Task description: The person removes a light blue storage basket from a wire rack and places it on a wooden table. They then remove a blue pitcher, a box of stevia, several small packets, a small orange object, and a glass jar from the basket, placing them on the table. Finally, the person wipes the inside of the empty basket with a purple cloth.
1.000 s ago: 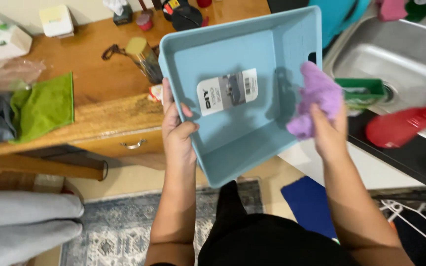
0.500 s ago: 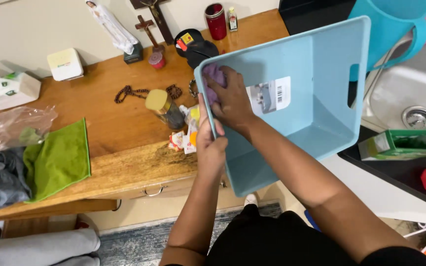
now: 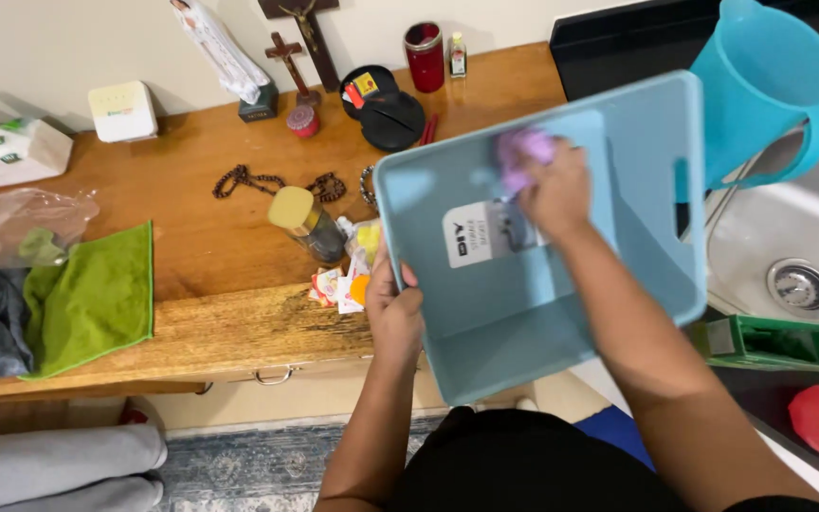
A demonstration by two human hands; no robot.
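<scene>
Wood worktop (image 3: 229, 242) behind; left hand (image 3: 393, 308) fingers clamp blue bin (image 3: 637, 190) rim, right hand (image 3: 554, 190) fingers closed on purple cloth (image 3: 520, 152) inside bin.

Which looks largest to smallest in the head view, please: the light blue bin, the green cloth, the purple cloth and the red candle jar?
1. light blue bin, though it is held nearest the camera
2. green cloth
3. purple cloth and red candle jar: too alike to rank, since the right hand covers part of the cloth.

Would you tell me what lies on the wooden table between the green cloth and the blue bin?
In the head view, a yellow-lidded jar and small colourful packets lie between the green cloth and the blue bin.
</scene>
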